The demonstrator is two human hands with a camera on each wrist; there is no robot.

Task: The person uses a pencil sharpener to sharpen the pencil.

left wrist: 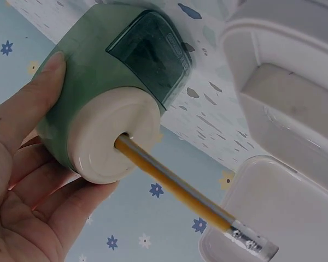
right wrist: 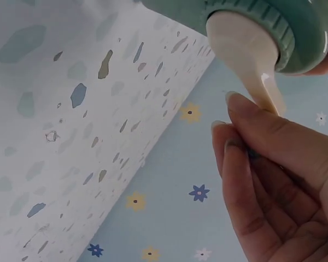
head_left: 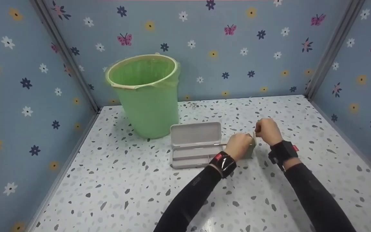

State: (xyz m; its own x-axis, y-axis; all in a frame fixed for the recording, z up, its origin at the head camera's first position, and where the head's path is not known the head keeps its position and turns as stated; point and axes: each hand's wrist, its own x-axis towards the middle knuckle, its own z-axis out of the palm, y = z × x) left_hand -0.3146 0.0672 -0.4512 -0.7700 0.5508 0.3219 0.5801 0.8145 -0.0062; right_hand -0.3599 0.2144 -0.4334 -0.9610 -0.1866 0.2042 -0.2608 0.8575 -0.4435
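Note:
My left hand (head_left: 238, 146) grips a green pencil sharpener (left wrist: 87, 60), thumb on one side and fingers around the other. A yellow-and-grey striped pencil (left wrist: 175, 183) sticks out of the hole in its cream round face, its metal-capped end outward. A dark see-through window (left wrist: 150, 57) is set in the sharpener's side. At the sharpener's opposite end is a cream crank (right wrist: 270, 95). My right hand (right wrist: 279, 164) pinches the crank's outer end between thumb and fingers, which hide its tip. In the head view the left hand covers much of the sharpener.
An open grey pencil case (head_left: 195, 133) with compartments lies left of the sharpener, lid tipped back. Behind it to the left stands a green lined bin (head_left: 153, 109). Flowered panels (head_left: 198, 67) enclose the speckled tabletop (head_left: 114, 193) at the back and sides.

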